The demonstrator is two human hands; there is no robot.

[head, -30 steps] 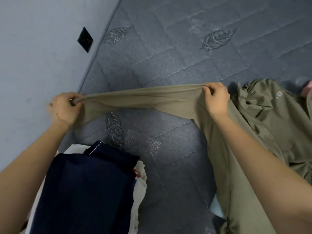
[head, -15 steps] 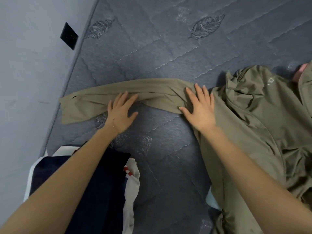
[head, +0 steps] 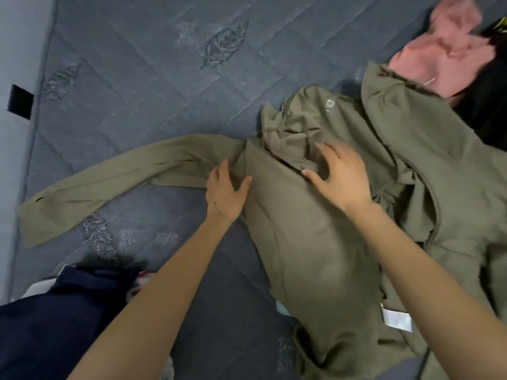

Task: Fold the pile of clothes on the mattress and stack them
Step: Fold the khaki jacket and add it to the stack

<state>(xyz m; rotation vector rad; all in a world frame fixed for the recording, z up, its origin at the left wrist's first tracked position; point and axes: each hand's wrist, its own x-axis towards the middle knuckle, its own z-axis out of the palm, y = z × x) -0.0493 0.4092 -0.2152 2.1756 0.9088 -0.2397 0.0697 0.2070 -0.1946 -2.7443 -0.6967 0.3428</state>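
An olive long-sleeved jacket point(head: 315, 242) lies spread on the grey quilted mattress point(head: 153, 86), one sleeve point(head: 104, 185) stretched flat to the left. My left hand point(head: 226, 192) rests with straight fingers on the shoulder where that sleeve joins the body. My right hand point(head: 338, 174) lies flat, fingers spread, on the crumpled collar and hood area. A folded stack with a navy garment point(head: 55, 322) on top sits at the lower left, partly behind my left forearm.
A pink garment point(head: 444, 50) and a black one point(head: 488, 105) lie in a heap at the upper right, partly under the jacket. A grey wall point(head: 16, 50) with a black plate point(head: 19, 102) runs along the mattress's left edge.
Both hands let go of the sleeve, which now lies flat. They slid right along it onto the jacket's shoulder and collar. The view swung right, bringing the pink garment in.
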